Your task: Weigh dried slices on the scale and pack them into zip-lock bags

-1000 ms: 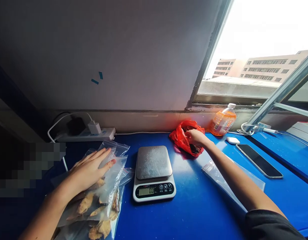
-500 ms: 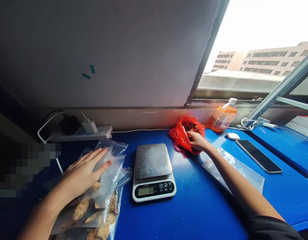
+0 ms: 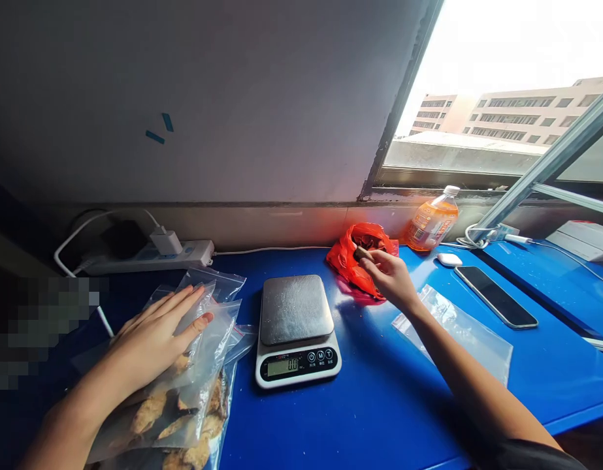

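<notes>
My left hand (image 3: 157, 333) lies flat with its fingers stretched out on clear zip-lock bags (image 3: 227, 313). Inside these are tan dried slices (image 3: 149, 412). My right hand (image 3: 392, 277) pinches a small brownish dried piece (image 3: 362, 253) between thumb and fingers, just above the opening of a red plastic bag (image 3: 345, 251). The bag's contents are mostly hidden by the hand. Between both hands stands a white kitchen scale (image 3: 298, 375) with a bare steel plate (image 3: 297, 308); its display reads 0.0.
Right of the red bag are an orange drink bottle (image 3: 432, 220), a white earbud case (image 3: 449, 260) and a phone (image 3: 497, 297). A flat clear zip bag (image 3: 470, 333) lies under my right forearm. A power strip (image 3: 193, 252) with a charger (image 3: 166, 241) sits at the back left.
My right hand has come up out of the red bag, now with a brownish dried piece in its fingers. The left hand stays on the bags. The view has shifted slightly.
</notes>
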`<state>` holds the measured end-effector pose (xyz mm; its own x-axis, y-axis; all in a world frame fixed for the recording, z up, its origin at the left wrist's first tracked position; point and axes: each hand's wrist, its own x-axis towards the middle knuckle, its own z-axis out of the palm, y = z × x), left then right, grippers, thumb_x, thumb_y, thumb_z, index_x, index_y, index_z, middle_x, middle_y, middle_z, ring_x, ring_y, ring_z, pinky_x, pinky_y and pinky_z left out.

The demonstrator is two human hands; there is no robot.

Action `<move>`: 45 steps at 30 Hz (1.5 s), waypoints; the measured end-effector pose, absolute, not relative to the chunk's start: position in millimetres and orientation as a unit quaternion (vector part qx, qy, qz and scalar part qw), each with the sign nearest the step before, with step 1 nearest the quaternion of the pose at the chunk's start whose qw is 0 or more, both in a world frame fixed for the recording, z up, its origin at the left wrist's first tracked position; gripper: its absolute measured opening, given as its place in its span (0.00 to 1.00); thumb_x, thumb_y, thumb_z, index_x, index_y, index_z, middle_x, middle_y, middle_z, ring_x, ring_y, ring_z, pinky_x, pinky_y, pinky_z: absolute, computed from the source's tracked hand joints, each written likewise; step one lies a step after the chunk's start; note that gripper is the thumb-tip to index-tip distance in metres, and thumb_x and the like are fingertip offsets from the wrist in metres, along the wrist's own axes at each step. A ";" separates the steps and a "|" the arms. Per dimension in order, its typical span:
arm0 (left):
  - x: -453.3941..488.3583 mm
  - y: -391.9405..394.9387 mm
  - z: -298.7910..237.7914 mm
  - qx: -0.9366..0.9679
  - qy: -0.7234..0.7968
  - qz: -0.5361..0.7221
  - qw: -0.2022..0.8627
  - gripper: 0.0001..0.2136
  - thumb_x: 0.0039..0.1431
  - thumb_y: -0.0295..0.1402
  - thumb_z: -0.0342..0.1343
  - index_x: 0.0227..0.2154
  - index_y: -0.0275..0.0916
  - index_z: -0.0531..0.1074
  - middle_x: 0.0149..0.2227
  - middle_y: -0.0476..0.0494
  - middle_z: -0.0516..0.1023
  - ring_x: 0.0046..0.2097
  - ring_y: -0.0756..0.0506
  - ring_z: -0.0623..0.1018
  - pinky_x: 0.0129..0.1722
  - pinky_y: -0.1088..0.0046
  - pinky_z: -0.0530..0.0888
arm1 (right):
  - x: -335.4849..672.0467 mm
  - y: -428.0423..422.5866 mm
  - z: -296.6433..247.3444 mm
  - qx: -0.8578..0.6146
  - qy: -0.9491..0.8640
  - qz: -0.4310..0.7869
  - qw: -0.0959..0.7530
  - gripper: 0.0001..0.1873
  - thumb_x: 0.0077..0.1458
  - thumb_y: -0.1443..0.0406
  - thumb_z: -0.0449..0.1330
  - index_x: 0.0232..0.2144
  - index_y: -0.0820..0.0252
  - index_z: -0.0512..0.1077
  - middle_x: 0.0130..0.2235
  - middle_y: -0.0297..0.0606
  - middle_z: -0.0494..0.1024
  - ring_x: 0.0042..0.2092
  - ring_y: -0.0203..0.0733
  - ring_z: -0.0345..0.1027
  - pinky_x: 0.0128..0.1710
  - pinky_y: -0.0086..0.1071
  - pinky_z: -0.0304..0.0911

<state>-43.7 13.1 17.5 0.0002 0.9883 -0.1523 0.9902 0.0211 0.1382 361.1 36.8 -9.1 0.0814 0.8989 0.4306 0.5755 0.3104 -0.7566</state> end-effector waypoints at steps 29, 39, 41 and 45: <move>-49.2 14.5 13.5 0.711 0.691 0.031 0.125 0.39 0.52 0.56 0.35 0.64 0.44 0.57 0.67 0.54 0.56 0.68 0.41 0.54 0.64 0.57 0.59 | 383.0 33.1 -17.7 -0.570 -0.706 0.215 0.361 0.11 0.52 0.61 0.58 0.38 0.58 0.72 0.34 0.40 0.78 0.36 0.43 0.71 0.37 0.37 0.68; -47.0 10.0 20.4 0.701 0.701 0.003 0.133 0.40 0.52 0.59 0.31 0.65 0.46 0.55 0.68 0.56 0.53 0.69 0.41 0.52 0.65 0.57 0.56 | 391.3 70.1 4.0 -0.719 -0.628 -0.008 0.298 0.10 0.58 0.65 0.52 0.39 0.60 0.71 0.38 0.46 0.77 0.40 0.48 0.71 0.40 0.39 0.64; -47.4 9.9 20.2 0.702 0.700 0.007 0.131 0.39 0.53 0.58 0.31 0.65 0.46 0.56 0.67 0.55 0.54 0.69 0.40 0.52 0.65 0.55 0.56 | 409.4 86.1 7.5 -0.760 -0.574 -0.068 0.298 0.12 0.58 0.60 0.53 0.41 0.61 0.69 0.44 0.53 0.74 0.49 0.58 0.66 0.45 0.48 0.62; -50.0 10.8 15.8 0.713 0.689 0.023 0.128 0.37 0.54 0.57 0.33 0.65 0.47 0.56 0.67 0.55 0.55 0.69 0.40 0.53 0.65 0.56 0.58 | 431.0 101.6 6.1 -0.765 -0.587 -0.103 0.245 0.09 0.56 0.60 0.55 0.38 0.56 0.69 0.41 0.52 0.74 0.51 0.62 0.64 0.46 0.51 0.59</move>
<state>-50.0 10.8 15.8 0.0504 0.9885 -0.1427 0.9766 -0.0189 0.2142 431.0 101.6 6.1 0.2899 0.8471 0.4453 0.9483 -0.1912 -0.2535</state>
